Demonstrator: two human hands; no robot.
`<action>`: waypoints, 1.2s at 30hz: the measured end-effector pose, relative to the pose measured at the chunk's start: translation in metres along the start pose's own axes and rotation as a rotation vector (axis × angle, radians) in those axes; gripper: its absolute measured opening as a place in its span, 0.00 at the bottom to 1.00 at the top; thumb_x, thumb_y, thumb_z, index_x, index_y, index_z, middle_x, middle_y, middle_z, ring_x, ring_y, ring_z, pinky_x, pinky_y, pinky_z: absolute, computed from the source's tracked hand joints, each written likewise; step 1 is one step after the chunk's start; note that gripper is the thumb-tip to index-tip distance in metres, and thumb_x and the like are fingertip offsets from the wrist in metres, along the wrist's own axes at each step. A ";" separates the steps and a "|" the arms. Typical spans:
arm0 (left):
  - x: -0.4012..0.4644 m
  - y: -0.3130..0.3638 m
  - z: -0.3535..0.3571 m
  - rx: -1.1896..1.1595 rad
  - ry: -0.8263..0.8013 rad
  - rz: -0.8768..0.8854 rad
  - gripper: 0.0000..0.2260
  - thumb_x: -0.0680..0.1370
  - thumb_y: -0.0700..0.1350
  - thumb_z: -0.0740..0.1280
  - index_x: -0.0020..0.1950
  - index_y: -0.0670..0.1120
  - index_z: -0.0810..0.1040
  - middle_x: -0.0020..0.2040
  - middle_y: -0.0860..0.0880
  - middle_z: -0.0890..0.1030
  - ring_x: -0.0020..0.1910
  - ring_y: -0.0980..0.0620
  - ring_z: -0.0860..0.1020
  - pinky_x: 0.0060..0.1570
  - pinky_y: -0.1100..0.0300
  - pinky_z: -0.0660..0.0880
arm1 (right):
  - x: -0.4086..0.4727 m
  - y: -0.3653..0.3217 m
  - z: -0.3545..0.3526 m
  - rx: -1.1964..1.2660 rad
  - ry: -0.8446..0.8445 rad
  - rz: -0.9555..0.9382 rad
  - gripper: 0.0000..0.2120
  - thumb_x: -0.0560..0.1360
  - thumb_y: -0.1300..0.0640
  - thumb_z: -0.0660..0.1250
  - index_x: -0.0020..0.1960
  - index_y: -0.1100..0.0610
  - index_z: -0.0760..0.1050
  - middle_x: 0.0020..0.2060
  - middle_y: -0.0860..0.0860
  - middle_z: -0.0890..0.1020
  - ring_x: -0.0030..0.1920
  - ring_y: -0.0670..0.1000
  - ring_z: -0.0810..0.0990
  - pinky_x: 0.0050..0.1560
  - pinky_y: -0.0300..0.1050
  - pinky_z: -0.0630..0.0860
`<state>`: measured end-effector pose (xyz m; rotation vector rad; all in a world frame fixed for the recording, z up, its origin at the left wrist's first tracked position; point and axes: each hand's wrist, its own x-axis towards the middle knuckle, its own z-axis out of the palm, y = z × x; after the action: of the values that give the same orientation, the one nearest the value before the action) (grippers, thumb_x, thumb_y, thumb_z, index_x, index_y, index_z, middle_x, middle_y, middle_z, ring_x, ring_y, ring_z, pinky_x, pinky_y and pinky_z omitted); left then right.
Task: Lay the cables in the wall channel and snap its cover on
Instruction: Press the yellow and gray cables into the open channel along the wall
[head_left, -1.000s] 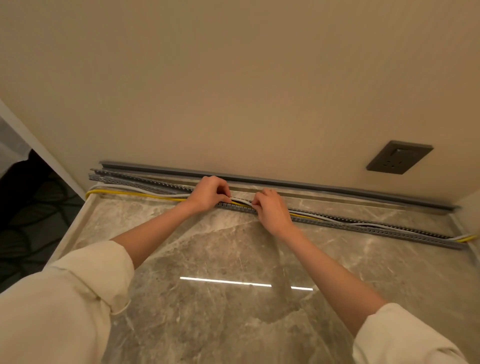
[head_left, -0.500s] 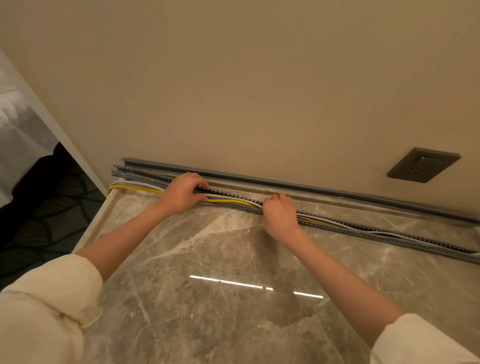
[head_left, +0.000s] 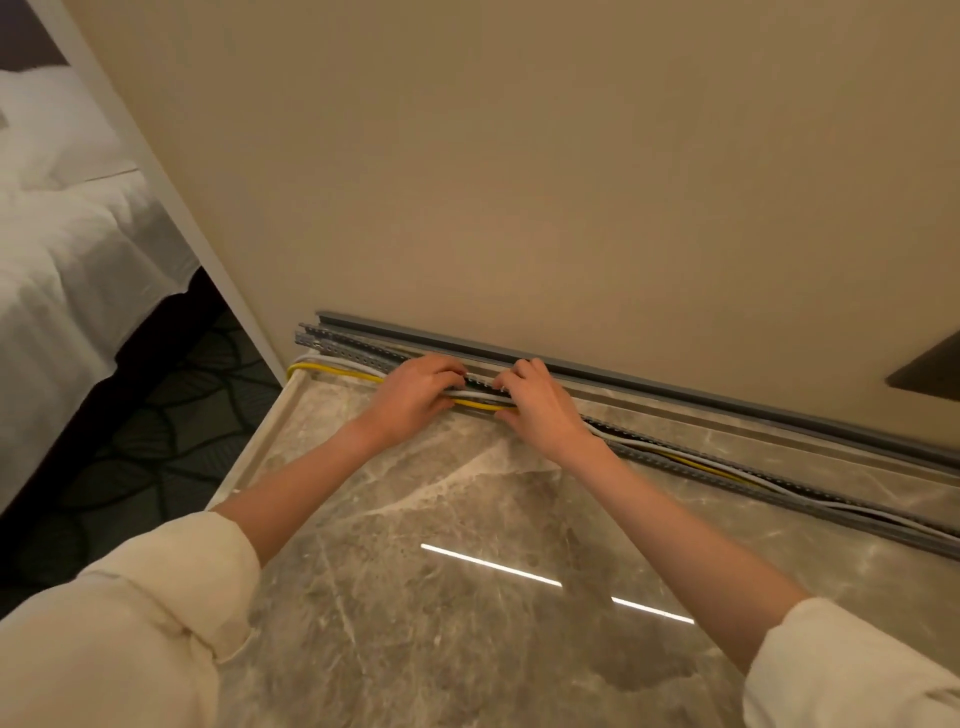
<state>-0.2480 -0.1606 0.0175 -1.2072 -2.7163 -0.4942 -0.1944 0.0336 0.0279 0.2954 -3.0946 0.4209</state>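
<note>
A grey slotted cable channel (head_left: 727, 470) lies on the marble top along the foot of the wall. A yellow cable (head_left: 332, 370) and a white cable (head_left: 857, 506) run along it; to the right they sit inside the channel, at the left end they loop outside it. The grey cover strip (head_left: 675, 387) lies behind, against the wall. My left hand (head_left: 415, 397) and my right hand (head_left: 540, 402) are close together over the channel's left part, fingers curled down on the cables and the channel edge. The cables under my fingers are hidden.
The marble counter (head_left: 467, 597) ends at a raised left rim (head_left: 244, 467). Beyond it are dark patterned carpet (head_left: 156, 441) and a bed with white linen (head_left: 67, 260). A dark wall socket (head_left: 930, 371) sits at the right edge. My cream sleeves fill the lower corners.
Both hands have shifted left along the channel and come closer together. My view has turned left, showing more of the bed and less of the channel's right end.
</note>
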 end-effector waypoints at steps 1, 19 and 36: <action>-0.004 -0.004 -0.001 0.030 0.005 0.012 0.16 0.71 0.38 0.71 0.58 0.38 0.78 0.59 0.40 0.79 0.58 0.41 0.76 0.57 0.48 0.74 | 0.002 0.000 0.001 -0.007 -0.009 0.008 0.18 0.73 0.56 0.69 0.61 0.56 0.72 0.54 0.53 0.74 0.57 0.54 0.71 0.49 0.48 0.73; -0.048 -0.088 -0.053 0.280 -0.069 -0.284 0.11 0.72 0.38 0.71 0.53 0.37 0.78 0.51 0.38 0.80 0.52 0.39 0.76 0.51 0.46 0.72 | 0.012 -0.002 -0.002 0.126 -0.018 0.096 0.06 0.71 0.58 0.73 0.47 0.58 0.80 0.50 0.53 0.77 0.52 0.54 0.74 0.45 0.48 0.74; -0.055 -0.131 -0.070 0.178 -0.265 -0.320 0.08 0.77 0.33 0.61 0.55 0.41 0.70 0.51 0.41 0.78 0.47 0.42 0.77 0.46 0.47 0.75 | 0.017 0.000 -0.002 0.231 -0.096 0.150 0.05 0.69 0.60 0.74 0.43 0.59 0.80 0.48 0.55 0.79 0.47 0.54 0.78 0.48 0.51 0.77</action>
<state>-0.3093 -0.3053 0.0380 -0.8512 -3.1178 -0.1217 -0.2109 0.0312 0.0305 0.0862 -3.1741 0.7937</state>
